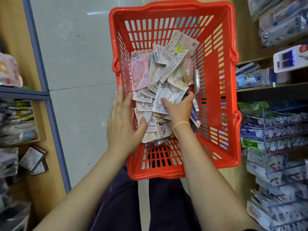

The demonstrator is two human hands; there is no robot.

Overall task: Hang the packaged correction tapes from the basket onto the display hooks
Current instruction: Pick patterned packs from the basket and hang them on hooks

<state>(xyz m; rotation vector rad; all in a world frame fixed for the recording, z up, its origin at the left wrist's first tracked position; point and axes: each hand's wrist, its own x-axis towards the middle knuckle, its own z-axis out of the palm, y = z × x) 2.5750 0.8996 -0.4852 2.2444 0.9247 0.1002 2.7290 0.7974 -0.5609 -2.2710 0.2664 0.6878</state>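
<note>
A red plastic basket (216, 114) sits on the floor in front of me, holding a loose pile of packaged correction tapes (160, 77). My left hand (123, 120) lies over the basket's left rim with fingers straight, its thumb pressing on a pack in the pile. My right hand (179, 109) is inside the basket, fingers curled round a small bunch of white packs (165, 97). Display hooks (273, 124) with hanging packs stand at the right.
Shelves with boxed and packaged stationery (283, 25) rise on the right. A blue-framed shelf unit (43, 94) with goods stands on the left. Pale floor tiles (75, 55) lie between them. My dark-trousered knees (126, 197) are below the basket.
</note>
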